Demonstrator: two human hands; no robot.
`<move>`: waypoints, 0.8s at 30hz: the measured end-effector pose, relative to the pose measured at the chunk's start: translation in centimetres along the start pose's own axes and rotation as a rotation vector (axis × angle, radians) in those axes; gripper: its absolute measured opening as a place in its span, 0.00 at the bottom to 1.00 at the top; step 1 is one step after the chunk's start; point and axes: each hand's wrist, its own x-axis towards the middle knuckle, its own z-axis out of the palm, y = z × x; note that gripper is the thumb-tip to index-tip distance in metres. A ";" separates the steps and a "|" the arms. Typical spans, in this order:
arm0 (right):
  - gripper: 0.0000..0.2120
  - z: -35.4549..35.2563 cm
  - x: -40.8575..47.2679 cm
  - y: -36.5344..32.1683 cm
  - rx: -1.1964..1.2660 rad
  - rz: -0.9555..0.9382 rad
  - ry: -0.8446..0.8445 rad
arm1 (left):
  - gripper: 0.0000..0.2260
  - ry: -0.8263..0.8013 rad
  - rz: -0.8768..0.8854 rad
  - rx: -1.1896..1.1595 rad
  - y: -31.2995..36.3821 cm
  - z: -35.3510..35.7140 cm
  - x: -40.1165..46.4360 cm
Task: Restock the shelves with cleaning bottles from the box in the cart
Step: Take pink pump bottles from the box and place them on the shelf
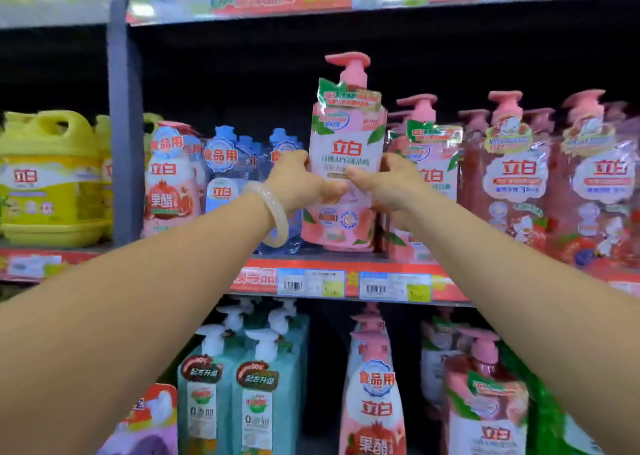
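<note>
A pink pump bottle (pixel 347 136) with a white and peach label stands upright at the front of the middle shelf (pixel 311 259), its base on or just above the board. My left hand (pixel 298 181), with a pale bangle on the wrist, grips its left side. My right hand (pixel 391 184) grips its right side, thumb across the label. A matching pink bottle (pixel 429 156) stands right behind and to the right of it. The cart and box are out of view.
Blue bottles (pixel 228 170) and a pink pomegranate bottle (pixel 169 181) stand left of the held bottle, red strawberry pump bottles (pixel 519 177) to the right. Yellow jugs (pixel 52 177) fill the left bay past a grey upright (pixel 123 108). Teal and pink bottles line the lower shelf.
</note>
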 end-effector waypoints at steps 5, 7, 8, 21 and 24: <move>0.18 0.4 1.2 2.4 -0.025 0.008 -0.007 | 0.18 0.006 -0.006 -0.052 -2.4 1.3 0.8; 0.19 0.3 1.3 3.3 -0.077 0.000 -0.017 | 0.18 -0.004 -0.011 -0.059 -3.5 1.8 0.9; 0.19 0.3 1.3 3.7 -0.129 -0.012 -0.013 | 0.18 -0.007 -0.014 -0.075 -4.1 2.1 1.0; 0.21 -4.0 -2.4 3.8 -0.768 -0.219 0.339 | 0.31 -0.044 0.047 -0.070 -7.9 3.1 0.0; 0.37 -5.5 -3.3 5.9 -0.757 -0.196 0.472 | 0.27 0.001 0.027 -0.043 -8.0 3.5 0.1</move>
